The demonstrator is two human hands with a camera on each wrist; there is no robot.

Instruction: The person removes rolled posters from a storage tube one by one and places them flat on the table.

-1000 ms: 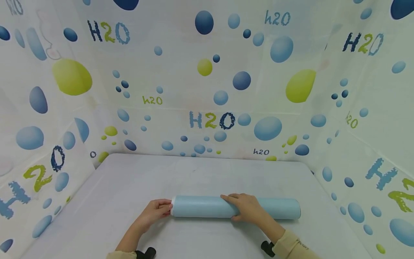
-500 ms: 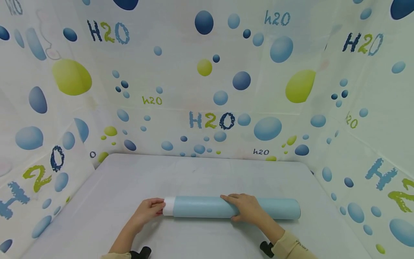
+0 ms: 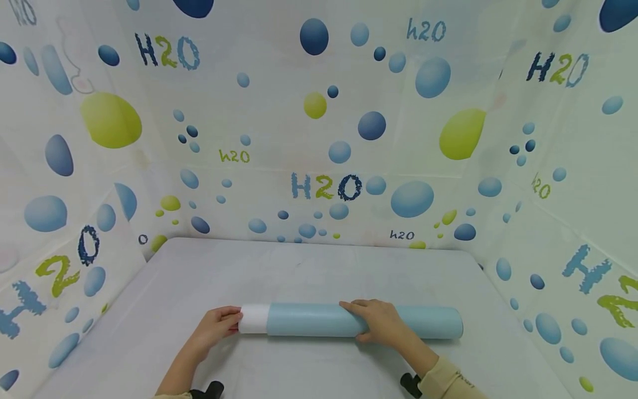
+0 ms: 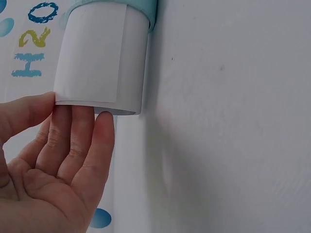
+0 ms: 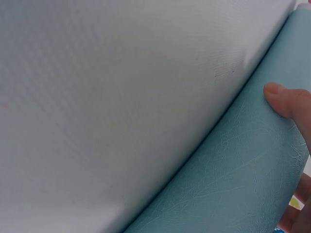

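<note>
A light blue roll (image 3: 319, 320) with a finely creased, leathery surface lies crosswise on the white table. Out of its left end sticks a white paper roll (image 3: 254, 319), whose overlapping edge shows in the left wrist view. My left hand (image 3: 214, 328) pinches the rim of the white paper roll, thumb on the outside and some fingertips at the opening. Over the middle of the light blue roll, my right hand (image 3: 380, 322) grips it from above. In the right wrist view the thumb (image 5: 286, 99) presses its near side, with other fingers on the opposite side.
The white tabletop (image 3: 309, 266) stretches behind and in front of the roll. A white curtain (image 3: 269, 111) printed with blue and green drops and H2O lettering stands around the table's back and sides. Black wrist mounts (image 3: 411, 384) sit at both sleeves.
My left hand has moved to the left, drawing the white paper roll further out of the light blue roll. The right hand and the light blue roll have stayed in place.
</note>
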